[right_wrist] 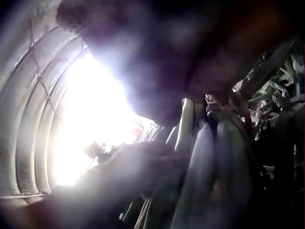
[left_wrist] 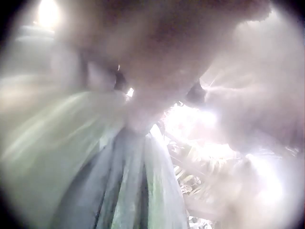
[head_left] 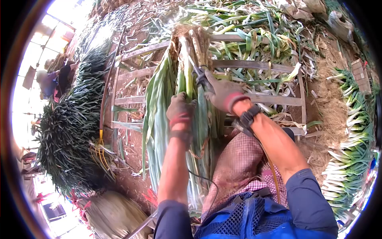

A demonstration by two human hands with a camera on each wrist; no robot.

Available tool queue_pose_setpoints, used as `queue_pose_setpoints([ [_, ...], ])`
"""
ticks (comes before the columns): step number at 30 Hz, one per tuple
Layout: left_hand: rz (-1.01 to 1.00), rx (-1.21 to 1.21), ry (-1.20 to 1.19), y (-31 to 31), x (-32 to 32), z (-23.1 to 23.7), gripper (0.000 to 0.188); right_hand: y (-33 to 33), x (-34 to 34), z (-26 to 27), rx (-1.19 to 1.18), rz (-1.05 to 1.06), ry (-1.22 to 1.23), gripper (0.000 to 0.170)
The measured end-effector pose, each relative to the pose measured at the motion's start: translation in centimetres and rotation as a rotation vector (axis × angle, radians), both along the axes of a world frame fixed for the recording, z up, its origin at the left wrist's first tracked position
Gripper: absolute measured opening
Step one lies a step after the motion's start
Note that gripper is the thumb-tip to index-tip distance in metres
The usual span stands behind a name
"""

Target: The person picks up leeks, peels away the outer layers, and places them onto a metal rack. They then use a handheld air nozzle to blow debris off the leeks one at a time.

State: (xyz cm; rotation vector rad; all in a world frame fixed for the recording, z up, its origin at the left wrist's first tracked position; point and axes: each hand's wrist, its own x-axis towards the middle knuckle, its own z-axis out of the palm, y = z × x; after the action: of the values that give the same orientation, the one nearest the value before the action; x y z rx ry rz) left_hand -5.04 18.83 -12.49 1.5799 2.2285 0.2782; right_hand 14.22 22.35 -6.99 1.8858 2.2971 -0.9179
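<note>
A long bundle of leeks (head_left: 191, 115) lies across a slatted wooden frame in the head view, roots at the top and green leaves towards the person. The gloved left hand (head_left: 181, 109) grips stalks in the bundle's middle, fingers curled. Just right and above, the gloved right hand (head_left: 225, 92) holds a dark tool (head_left: 199, 75) against the stalks; its exact shape is unclear. Leaves (left_wrist: 128, 186) spread below the blurred left glove (left_wrist: 143, 52) in the left wrist view. In the right wrist view, pale stalks (right_wrist: 198, 157) show under the dark, blurred right glove (right_wrist: 167, 62).
The frame's slats (head_left: 278, 99) extend right of the bundle, with loose leaf trimmings (head_left: 254, 44) beyond. A tall leek pile (head_left: 71, 131) stands left, and a row of trimmed leeks (head_left: 346, 159) lies right. Below left is a full sack (head_left: 115, 215). Another person (head_left: 49, 83) is far left.
</note>
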Motion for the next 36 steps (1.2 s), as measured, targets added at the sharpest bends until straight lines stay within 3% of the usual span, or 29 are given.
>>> queue_pose_setpoints([
  [4,0.021,-0.006,0.020,0.6,0.2,-1.0,0.049,4.5,-1.6,-1.2,0.131,-0.012,-0.040,0.085],
  [8,0.002,0.007,0.100,1.1,0.6,-1.5,0.047,6.0,-1.5,-1.2,0.059,0.044,-0.051,0.085],
  [12,0.014,-0.043,0.122,2.1,0.9,-1.0,0.041,3.0,0.6,-1.1,0.056,0.023,0.030,0.084],
  [16,-0.084,-0.189,0.173,1.9,1.8,1.7,0.039,-4.6,4.1,0.6,-0.020,0.018,0.066,0.085],
  [17,-0.086,-0.185,0.171,1.2,2.1,3.2,0.039,-6.7,5.3,1.2,-0.070,0.026,0.081,0.086],
  [18,-0.102,-0.231,0.127,0.3,2.4,4.4,0.039,-9.4,6.6,-0.4,0.030,0.055,0.119,0.086],
  [19,-0.119,-0.277,0.084,-0.7,2.5,5.0,0.039,-11.6,7.5,0.8,-0.087,0.050,0.140,0.086],
  [21,-0.142,-0.229,0.065,-2.8,2.2,3.8,0.044,-16.2,10.0,-0.6,-0.011,0.109,0.207,0.090],
  [27,0.006,-0.065,-0.423,-9.9,5.9,2.1,0.039,-23.3,14.7,-0.6,-0.016,0.017,0.257,0.090],
  [31,-0.088,-0.083,-0.291,-13.5,7.4,1.3,0.038,-24.2,15.8,0.8,-0.108,0.045,0.196,0.090],
  [32,-0.114,-0.122,-0.243,-14.6,7.9,1.7,0.038,-24.0,16.0,-0.2,-0.063,0.005,0.208,0.090],
  [33,-0.134,-0.118,-0.227,-15.9,7.5,-0.8,0.035,-23.6,16.0,-0.7,-0.014,-0.031,0.220,0.090],
  [36,-0.222,-0.180,-0.162,-20.4,9.2,-1.0,0.034,-23.3,15.4,0.3,-0.024,0.015,0.198,0.089],
])
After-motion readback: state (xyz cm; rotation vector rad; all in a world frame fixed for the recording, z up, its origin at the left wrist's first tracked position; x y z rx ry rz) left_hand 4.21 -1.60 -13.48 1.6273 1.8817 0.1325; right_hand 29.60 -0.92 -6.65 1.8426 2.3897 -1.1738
